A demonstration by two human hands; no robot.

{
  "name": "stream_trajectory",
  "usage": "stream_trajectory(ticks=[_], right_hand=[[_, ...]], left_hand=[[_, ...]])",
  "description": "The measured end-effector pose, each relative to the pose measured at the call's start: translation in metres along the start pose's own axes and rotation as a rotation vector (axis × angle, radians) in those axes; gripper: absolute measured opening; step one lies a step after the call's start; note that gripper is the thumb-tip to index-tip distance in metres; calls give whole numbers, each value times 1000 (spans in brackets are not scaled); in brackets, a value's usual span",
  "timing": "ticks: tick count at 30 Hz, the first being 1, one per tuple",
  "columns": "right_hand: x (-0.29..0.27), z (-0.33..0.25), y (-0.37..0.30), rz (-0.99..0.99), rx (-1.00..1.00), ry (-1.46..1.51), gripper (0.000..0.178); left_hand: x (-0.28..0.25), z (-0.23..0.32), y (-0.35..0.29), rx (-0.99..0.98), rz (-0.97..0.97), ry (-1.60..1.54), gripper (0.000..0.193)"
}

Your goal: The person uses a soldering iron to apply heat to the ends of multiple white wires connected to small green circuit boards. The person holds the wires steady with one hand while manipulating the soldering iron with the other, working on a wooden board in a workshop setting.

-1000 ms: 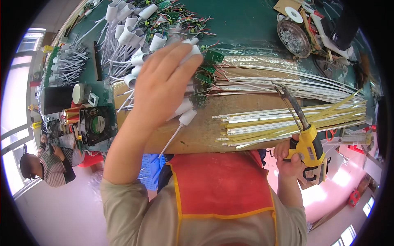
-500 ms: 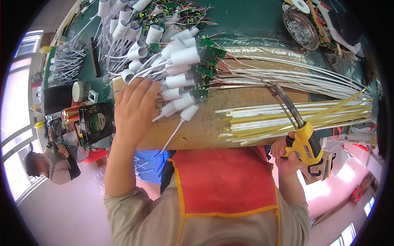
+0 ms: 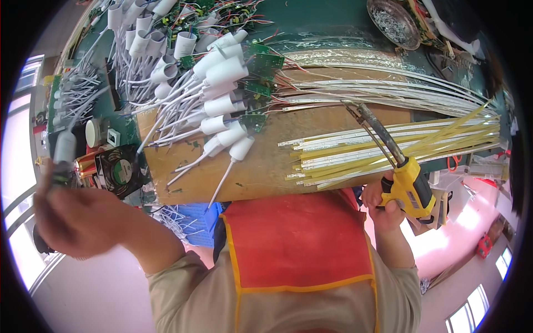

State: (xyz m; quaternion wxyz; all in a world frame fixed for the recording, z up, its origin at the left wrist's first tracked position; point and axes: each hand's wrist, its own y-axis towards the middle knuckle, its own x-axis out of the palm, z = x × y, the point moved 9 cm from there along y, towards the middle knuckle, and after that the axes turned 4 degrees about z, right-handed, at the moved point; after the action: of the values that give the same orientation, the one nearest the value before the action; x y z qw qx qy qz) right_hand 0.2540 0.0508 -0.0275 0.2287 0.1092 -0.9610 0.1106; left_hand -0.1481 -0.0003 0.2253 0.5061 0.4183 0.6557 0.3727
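Observation:
My left hand (image 3: 80, 219) is raised at the far left, smeared by motion. Its fingers are closed at the lower end of a blurred white cylindrical housing (image 3: 65, 147) with a cord at its top; something dark and green shows by the fingertips. In my right hand (image 3: 383, 204) is a yellow and black soldering gun (image 3: 410, 187), its metal tip pointing up and left over the strips. Several white housings (image 3: 222, 108) with grey-white cords lie in a row on the brown board (image 3: 261, 172), joined to green circuit boards (image 3: 261, 86). Thin red and white wires run on to long white LED strips (image 3: 377, 91).
White and yellow strips (image 3: 333, 158) lie beside the soldering gun. A heap of housings (image 3: 141, 41) and circuit boards covers the back left. A small black fan (image 3: 117, 171) stands near my left forearm. A round metal dish (image 3: 394, 25) sits back right; a blue crate (image 3: 197, 225) is below the table edge.
My left hand has swung from the row of housings to the far left, where a white housing is now at its fingers. The view has shifted slightly; my right hand keeps the soldering gun.

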Motion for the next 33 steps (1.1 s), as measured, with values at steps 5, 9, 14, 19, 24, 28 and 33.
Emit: stream_trajectory(ticks=[5, 9, 14, 19, 24, 28, 33], right_hand=[[6, 13, -9, -59, 105, -57, 68], [12, 31, -20, -120, 209, -88, 55], [4, 47, -28, -195, 258, -259, 27], [9, 45, -26, -168, 241, -278, 27], [9, 46, -25, -192, 239, -347, 24], [8, 46, -26, -185, 223, -344, 21], [9, 47, -27, -192, 213, -295, 19]], left_hand=[[59, 133, -74, 1, -721, -674, 31], [79, 161, -128, -161, -859, -693, 33], [83, 172, -129, -97, -856, -585, 28], [76, 185, -142, -62, -906, -601, 24], [72, 183, -143, -162, -933, -635, 25], [61, 184, -144, -252, -942, -744, 27], [80, 159, -156, -253, -800, -623, 26]])
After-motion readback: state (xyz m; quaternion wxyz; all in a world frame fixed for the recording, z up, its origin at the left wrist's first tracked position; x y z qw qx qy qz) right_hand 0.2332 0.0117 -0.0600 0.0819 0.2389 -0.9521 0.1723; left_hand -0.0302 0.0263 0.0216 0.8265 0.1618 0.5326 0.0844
